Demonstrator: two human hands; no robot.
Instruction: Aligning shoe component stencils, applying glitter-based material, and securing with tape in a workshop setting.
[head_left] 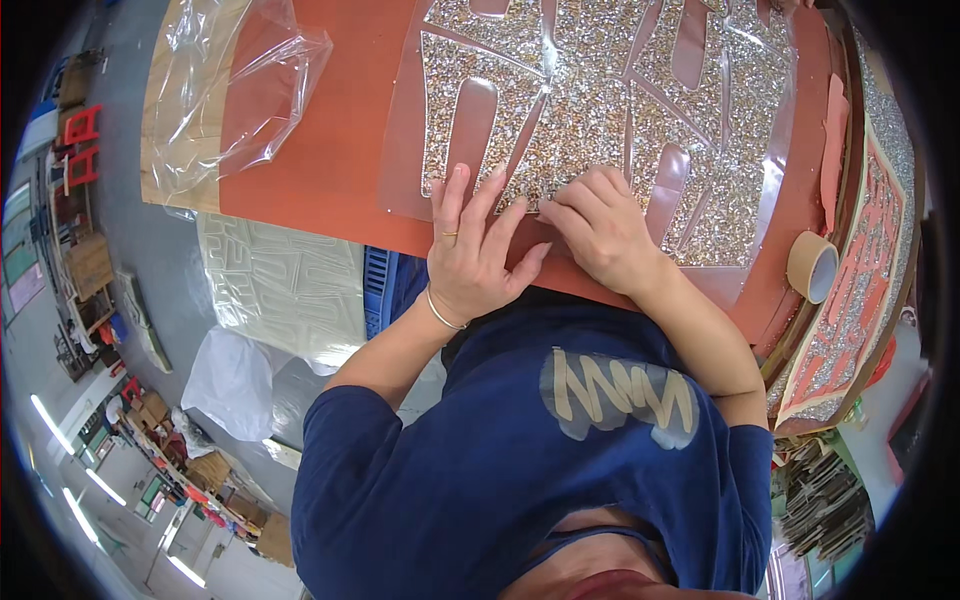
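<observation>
Clusters of silver and gold glittery stones fill shapes on a clear plastic sheet [405, 170], which lies on a reddish-orange board [330, 195]. My left hand [478, 245] has its fingers spread, the tips resting at the near edge of the glitter pattern [590, 120]. A thin ring and a bracelet [443, 312] are on that side. My right hand [605, 228] is curled, thumb and fingertips drawn together at the same edge, just right of the left hand. Whatever its fingertips pinch is too small or hidden to make out.
Crumpled clear film [270, 90] covers the board's left end. A tape roll [812, 267] stands at the right edge, beside a pink-and-glitter patterned sheet [850, 290]. Below the board at left are a cream sheet with raised shapes [285, 280], a blue crate [377, 290] and a white plastic bag [228, 385].
</observation>
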